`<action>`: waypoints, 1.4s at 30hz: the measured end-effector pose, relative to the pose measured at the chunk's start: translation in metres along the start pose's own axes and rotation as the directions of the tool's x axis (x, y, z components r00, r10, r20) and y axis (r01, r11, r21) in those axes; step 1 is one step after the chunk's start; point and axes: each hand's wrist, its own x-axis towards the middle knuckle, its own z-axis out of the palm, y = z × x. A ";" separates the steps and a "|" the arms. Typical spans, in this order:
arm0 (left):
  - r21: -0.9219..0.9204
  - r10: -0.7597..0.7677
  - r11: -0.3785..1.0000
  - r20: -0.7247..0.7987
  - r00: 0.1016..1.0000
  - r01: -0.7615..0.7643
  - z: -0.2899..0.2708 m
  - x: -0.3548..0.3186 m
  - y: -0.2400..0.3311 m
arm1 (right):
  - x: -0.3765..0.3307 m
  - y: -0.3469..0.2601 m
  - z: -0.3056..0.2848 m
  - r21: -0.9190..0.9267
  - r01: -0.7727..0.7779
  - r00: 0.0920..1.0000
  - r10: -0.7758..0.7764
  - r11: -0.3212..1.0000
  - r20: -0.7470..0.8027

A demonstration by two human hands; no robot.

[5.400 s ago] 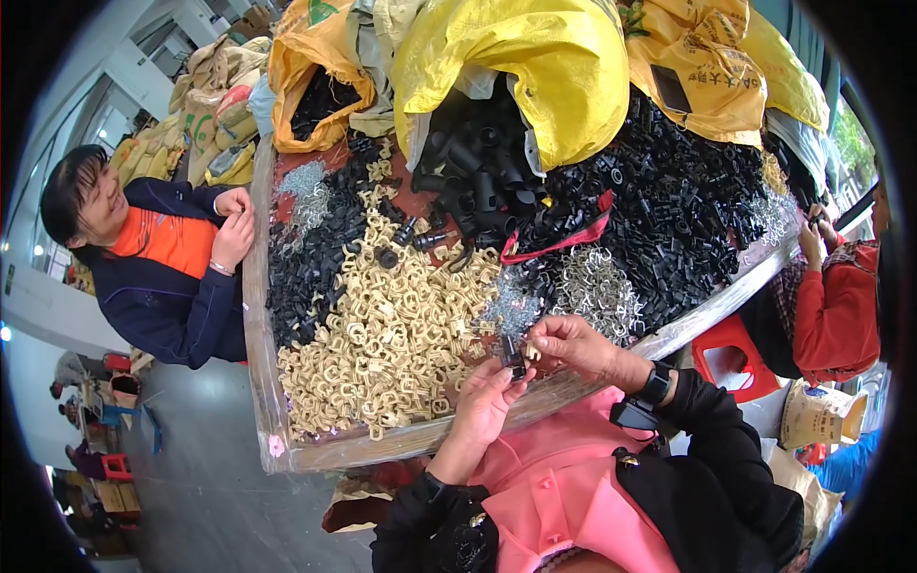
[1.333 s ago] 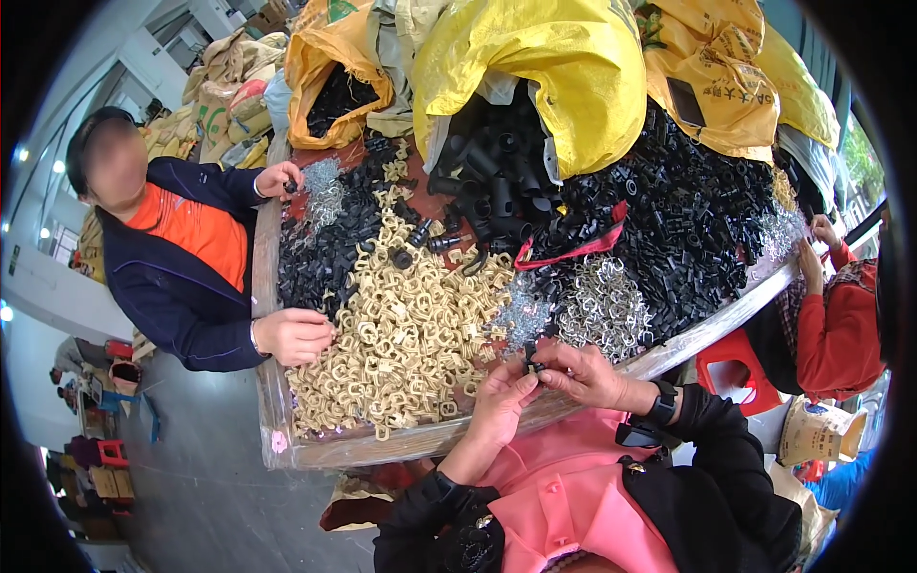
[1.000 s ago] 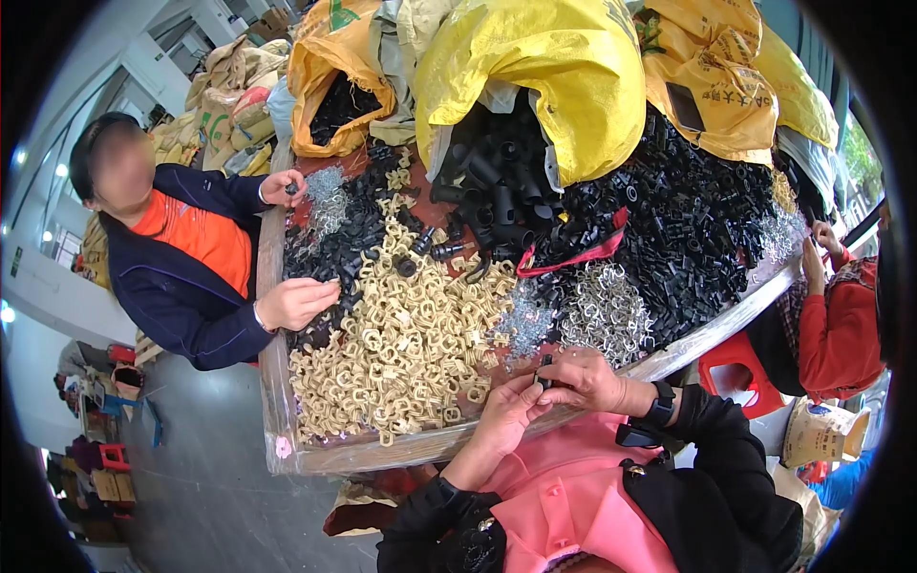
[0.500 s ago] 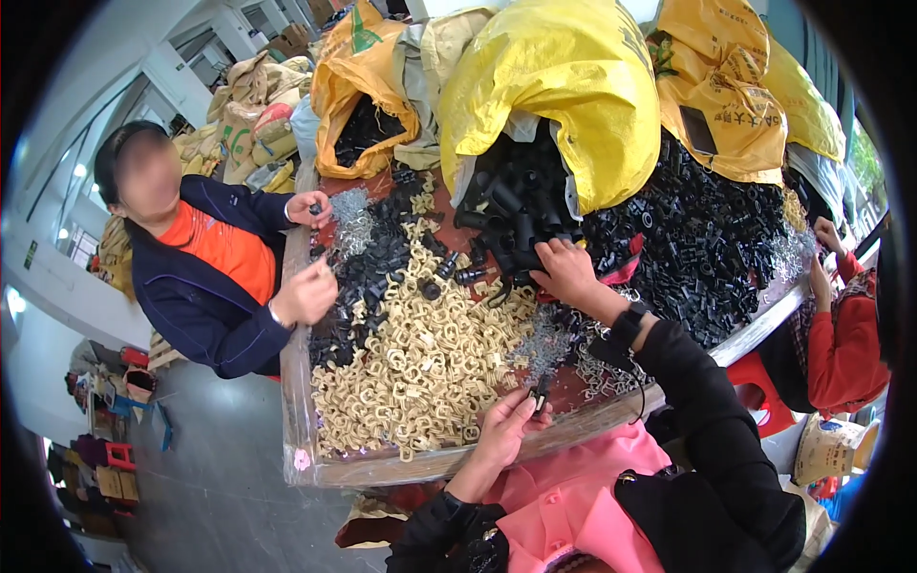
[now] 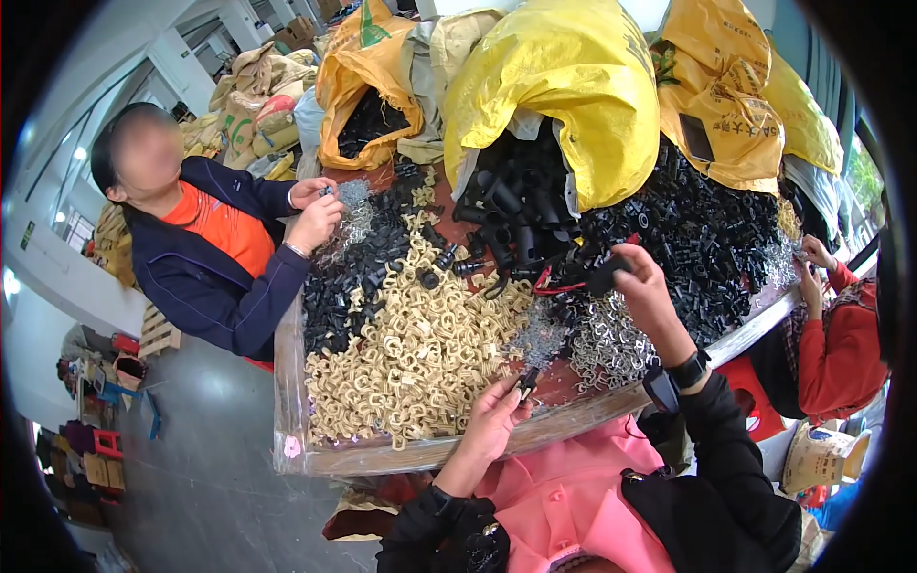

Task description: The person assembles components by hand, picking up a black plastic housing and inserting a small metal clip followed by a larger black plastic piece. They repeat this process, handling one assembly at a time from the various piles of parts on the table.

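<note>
My left hand [image 5: 490, 420], by the table's front edge, pinches a small black plastic piece [image 5: 525, 380] between thumb and fingers. Raised over the metal pieces, my right hand [image 5: 650, 291] grips a black plastic tube [image 5: 606, 275]. Just beyond my left hand lies a small heap of fine silver pins [image 5: 537, 339]. Curved silver metal hooks [image 5: 611, 351] spread below my right hand. Beige plastic rings [image 5: 411, 349] form a large pile to the left. Larger black tubes [image 5: 516, 205] spill from the yellow sack [image 5: 549, 81].
A wooden rim [image 5: 382, 460] edges the table. Small black parts [image 5: 683, 258] cover its right side. Opposite on the left, a person in a dark jacket [image 5: 215, 277] handles small parts; another in red sleeves [image 5: 826, 334] works at the right. Orange sacks [image 5: 368, 57] stand behind.
My right hand has drawn back from the black tubes toward the right, now with one in its grip. My left hand has shifted slightly. The person opposite has brought both hands together.
</note>
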 end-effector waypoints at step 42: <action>0.302 -0.042 0.953 0.032 0.999 0.030 0.047 0.023 0.006 | -0.051 -0.016 0.023 -0.039 0.133 0.664 -0.059 0.990 0.745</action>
